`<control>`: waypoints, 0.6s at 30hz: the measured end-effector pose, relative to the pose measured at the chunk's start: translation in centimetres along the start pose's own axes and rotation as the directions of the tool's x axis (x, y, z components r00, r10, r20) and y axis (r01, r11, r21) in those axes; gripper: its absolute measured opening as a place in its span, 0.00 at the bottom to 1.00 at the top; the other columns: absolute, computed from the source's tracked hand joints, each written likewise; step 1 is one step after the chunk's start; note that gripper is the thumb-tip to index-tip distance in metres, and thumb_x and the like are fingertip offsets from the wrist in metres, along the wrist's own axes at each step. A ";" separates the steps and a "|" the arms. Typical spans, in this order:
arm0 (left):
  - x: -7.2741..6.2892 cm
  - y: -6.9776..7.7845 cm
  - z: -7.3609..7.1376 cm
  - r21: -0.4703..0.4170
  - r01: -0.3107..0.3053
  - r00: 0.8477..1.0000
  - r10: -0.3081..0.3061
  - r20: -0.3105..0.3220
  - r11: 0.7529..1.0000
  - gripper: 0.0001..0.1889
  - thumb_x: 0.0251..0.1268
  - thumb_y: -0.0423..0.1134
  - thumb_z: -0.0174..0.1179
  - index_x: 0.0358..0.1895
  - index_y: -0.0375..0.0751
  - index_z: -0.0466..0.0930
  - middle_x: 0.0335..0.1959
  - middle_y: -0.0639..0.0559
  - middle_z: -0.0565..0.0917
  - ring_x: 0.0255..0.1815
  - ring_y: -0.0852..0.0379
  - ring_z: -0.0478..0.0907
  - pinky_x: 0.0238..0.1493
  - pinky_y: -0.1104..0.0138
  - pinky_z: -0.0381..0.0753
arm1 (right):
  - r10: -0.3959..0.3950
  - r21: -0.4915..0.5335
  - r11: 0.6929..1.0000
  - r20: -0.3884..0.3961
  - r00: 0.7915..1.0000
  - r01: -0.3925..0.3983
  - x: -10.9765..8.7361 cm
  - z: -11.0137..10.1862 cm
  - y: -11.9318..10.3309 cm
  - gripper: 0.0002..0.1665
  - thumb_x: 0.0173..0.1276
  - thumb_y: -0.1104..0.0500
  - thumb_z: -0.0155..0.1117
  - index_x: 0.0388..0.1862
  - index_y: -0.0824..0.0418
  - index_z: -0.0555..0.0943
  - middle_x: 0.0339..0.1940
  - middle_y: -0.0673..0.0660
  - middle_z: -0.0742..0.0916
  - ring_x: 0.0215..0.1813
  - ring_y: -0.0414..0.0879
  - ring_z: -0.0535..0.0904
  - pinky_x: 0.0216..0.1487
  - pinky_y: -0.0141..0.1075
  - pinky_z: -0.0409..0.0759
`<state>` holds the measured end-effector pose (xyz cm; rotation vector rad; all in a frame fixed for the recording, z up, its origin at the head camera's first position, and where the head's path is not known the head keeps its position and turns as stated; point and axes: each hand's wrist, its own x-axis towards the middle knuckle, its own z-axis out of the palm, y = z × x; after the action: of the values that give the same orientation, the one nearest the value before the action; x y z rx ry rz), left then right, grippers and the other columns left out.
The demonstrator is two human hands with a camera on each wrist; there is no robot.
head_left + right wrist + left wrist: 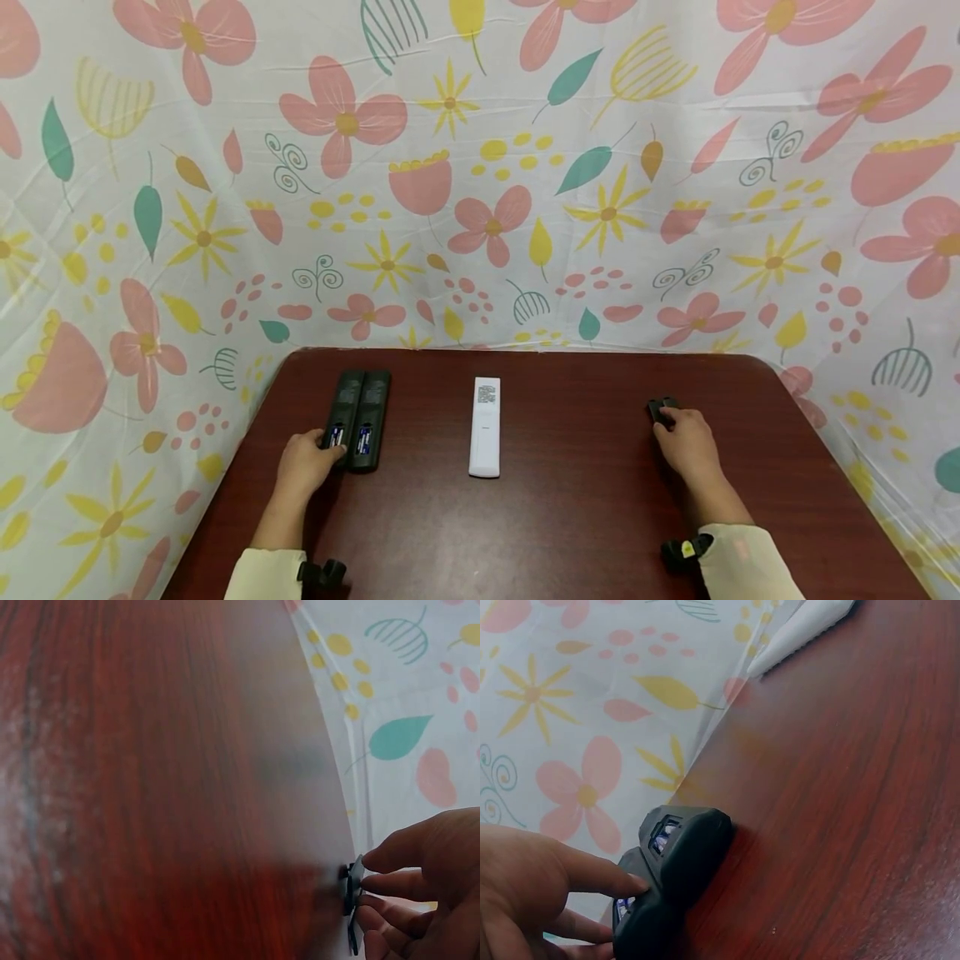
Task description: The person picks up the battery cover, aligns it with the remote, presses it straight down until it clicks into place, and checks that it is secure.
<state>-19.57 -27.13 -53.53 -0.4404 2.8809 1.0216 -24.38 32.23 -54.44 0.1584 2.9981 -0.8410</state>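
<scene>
White remote (485, 442) between dark remotes (371, 412) and right hand (688, 443), floral cloth (491, 125) behind

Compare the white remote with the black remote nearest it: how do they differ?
The black remote shows bare batteries; the white remote shows none. The white remote lies apart; the black remote lies alongside a second black remote. Both are long and narrow, and lie on the table.

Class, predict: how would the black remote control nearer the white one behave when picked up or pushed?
The black remote control looks hard-shelled, so it is probably stiff. Its uncovered batteries might fall out if turned over. Lying flat, it seems unlikely to roll.
</scene>
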 end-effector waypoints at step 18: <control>0.2 0.3 -0.1 -0.079 0.080 0.996 -0.078 0.032 0.994 0.36 0.65 0.44 0.62 0.68 0.18 0.66 0.63 0.21 0.74 0.62 0.28 0.74 0.60 0.43 0.76 | -0.017 -0.025 1.000 -0.029 0.999 0.016 0.1 0.4 -0.2 0.28 0.73 0.58 0.60 0.67 0.71 0.73 0.62 0.81 0.75 0.62 0.77 0.70 0.58 0.67 0.72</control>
<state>-19.80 -27.02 -53.31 -0.5357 2.7807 1.1244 -24.51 31.92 -54.67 0.1473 3.0397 -0.8095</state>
